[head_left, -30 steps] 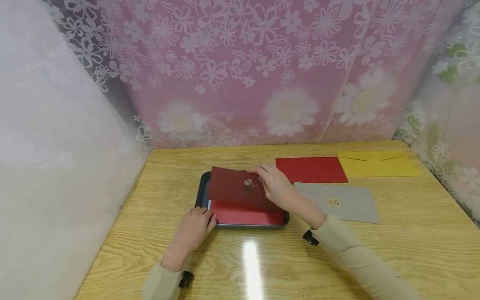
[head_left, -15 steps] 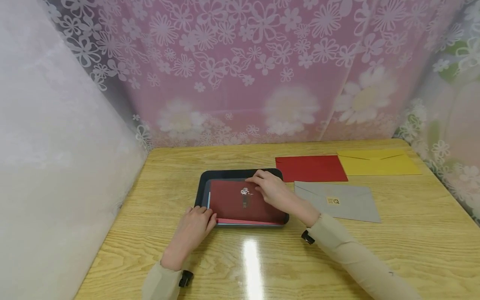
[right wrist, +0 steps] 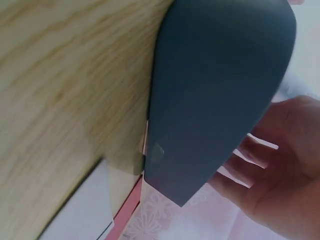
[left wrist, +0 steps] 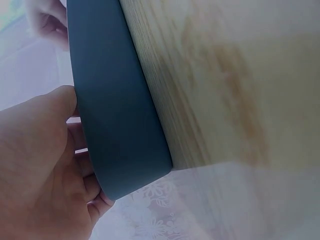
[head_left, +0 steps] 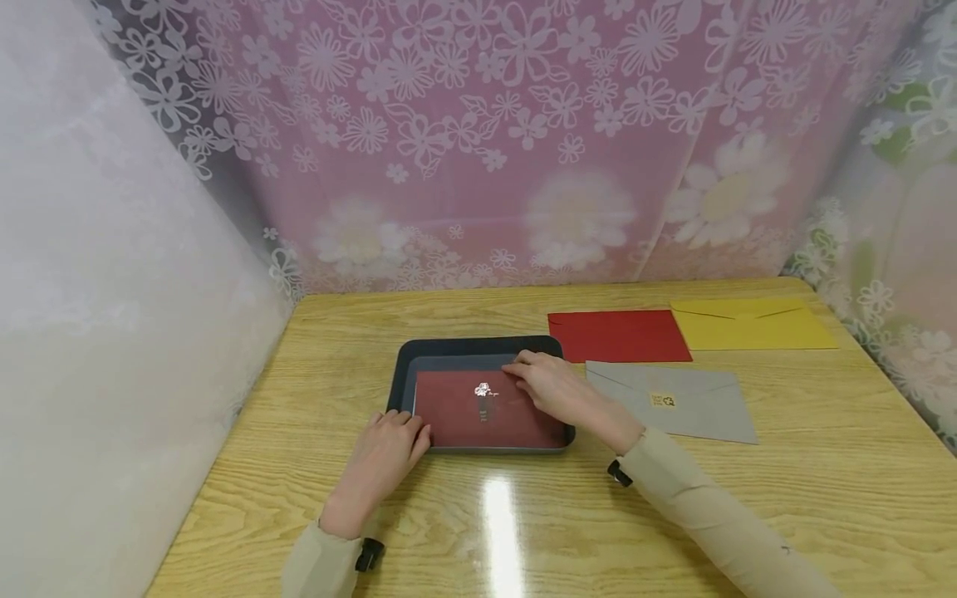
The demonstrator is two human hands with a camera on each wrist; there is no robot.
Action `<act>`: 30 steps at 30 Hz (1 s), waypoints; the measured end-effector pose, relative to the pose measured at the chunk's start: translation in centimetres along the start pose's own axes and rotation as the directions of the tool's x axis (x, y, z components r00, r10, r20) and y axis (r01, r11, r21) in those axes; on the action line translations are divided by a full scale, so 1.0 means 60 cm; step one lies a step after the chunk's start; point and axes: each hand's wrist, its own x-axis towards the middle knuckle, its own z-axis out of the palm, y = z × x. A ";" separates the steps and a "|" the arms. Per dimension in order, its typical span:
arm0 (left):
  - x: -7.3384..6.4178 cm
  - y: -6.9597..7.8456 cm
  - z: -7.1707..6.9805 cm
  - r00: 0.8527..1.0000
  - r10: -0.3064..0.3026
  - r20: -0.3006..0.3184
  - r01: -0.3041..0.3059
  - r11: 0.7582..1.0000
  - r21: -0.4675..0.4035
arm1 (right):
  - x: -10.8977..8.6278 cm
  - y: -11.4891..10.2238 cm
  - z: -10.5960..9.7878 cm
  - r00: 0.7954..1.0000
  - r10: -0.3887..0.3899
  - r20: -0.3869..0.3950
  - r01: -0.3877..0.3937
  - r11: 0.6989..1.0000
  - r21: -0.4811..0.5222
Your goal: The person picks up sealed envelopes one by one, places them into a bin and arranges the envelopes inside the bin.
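A dark grey tray point(head_left: 407, 363) stands on the wooden table, its near wall filling much of both wrist views. Inside it lies a maroon envelope point(head_left: 463, 419) printed with a small white flower, covering the pink and pale blue sheets below. My left hand point(head_left: 385, 453) grips the tray's near left corner; in the left wrist view, its thumb is at the rim and the fingers point(left wrist: 82, 165) wrap the end. My right hand point(head_left: 553, 390) reaches over the tray's right side and pinches the maroon envelope's far edge. The tray wall hides those fingertips in the right wrist view.
To the tray's right lie a red envelope point(head_left: 620, 336), a yellow envelope point(head_left: 755, 328) and a grey envelope point(head_left: 695, 415) with a gold label. A flowered curtain point(head_left: 478, 166) hangs behind the table, and a white sheet point(head_left: 134, 291) hangs along the left.
The maroon envelope came down from a raised tilt to lie flat in the tray, then slid towards me over the pink sheet. My right hand moved with it; the left hand stayed put.
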 end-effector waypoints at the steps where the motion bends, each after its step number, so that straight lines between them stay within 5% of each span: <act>1: 0.000 0.000 0.000 1.000 0.000 0.001 0.000 1.000 0.000 | -0.002 0.001 -0.001 1.000 0.004 0.009 -0.004 1.000 -0.009; 5: 0.000 -0.002 0.003 1.000 -0.002 0.008 0.002 1.000 0.001 | -0.009 0.005 -0.009 1.000 0.015 -0.017 -0.015 0.999 -0.032; 10: 0.000 -0.004 0.006 1.000 -0.002 0.012 0.002 1.000 0.003 | -0.019 0.013 -0.023 0.982 0.000 -0.189 -0.005 1.000 -0.028; 16: 0.001 -0.004 0.005 1.000 0.006 0.000 -0.006 1.000 0.003 | -0.035 0.026 -0.039 0.910 -0.090 -0.404 0.049 0.993 -0.111; 21: 0.000 -0.003 0.003 1.000 0.012 -0.004 -0.012 1.000 0.009 | -0.053 0.049 -0.053 0.861 -0.120 -0.495 0.042 0.985 -0.164; 30: 0.001 -0.003 0.002 1.000 0.020 -0.019 -0.020 1.000 0.006 | -0.105 0.117 -0.080 0.858 0.000 -0.514 -0.083 0.987 -0.138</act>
